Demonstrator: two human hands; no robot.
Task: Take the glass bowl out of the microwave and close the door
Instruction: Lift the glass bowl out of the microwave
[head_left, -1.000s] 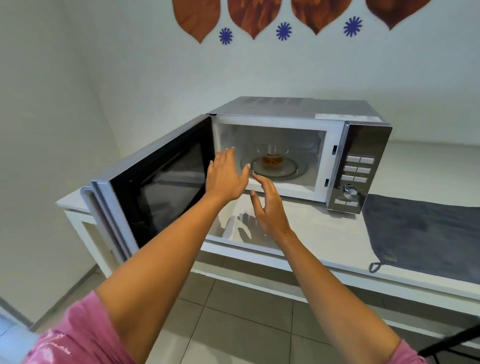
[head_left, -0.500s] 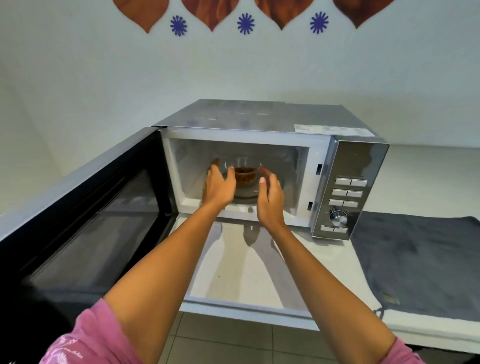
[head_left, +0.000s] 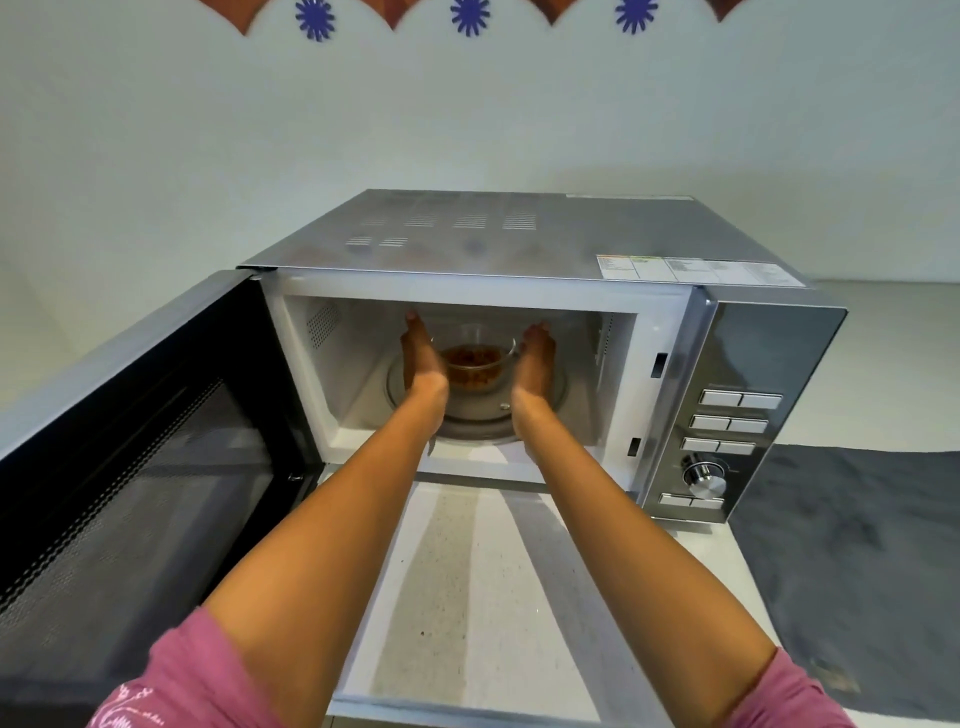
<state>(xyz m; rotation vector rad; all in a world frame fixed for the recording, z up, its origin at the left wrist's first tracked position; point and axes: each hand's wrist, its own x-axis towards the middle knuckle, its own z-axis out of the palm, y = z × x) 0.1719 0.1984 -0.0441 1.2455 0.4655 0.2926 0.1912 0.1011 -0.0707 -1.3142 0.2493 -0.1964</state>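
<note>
The silver microwave (head_left: 519, 234) stands on the white counter with its door (head_left: 135, 447) swung wide to the left. Inside, a clear glass bowl (head_left: 475, 364) with brown food sits on the glass turntable (head_left: 478, 421). Both my hands are inside the cavity. My left hand (head_left: 422, 358) is at the bowl's left side and my right hand (head_left: 537, 358) at its right side, palms facing it, fingers stretched forward. The palms reach the bowl's rim; the bowl rests on the turntable.
The control panel (head_left: 727, 426) with buttons and a dial is on the microwave's right. A dark grey cloth (head_left: 857, 545) lies on the counter to the right. White counter (head_left: 467, 597) runs in front of the microwave. A wall stands close behind.
My head and both hands have moved forward. The hands went from the cavity's opening to deep inside, spreading to either side of the bowl.
</note>
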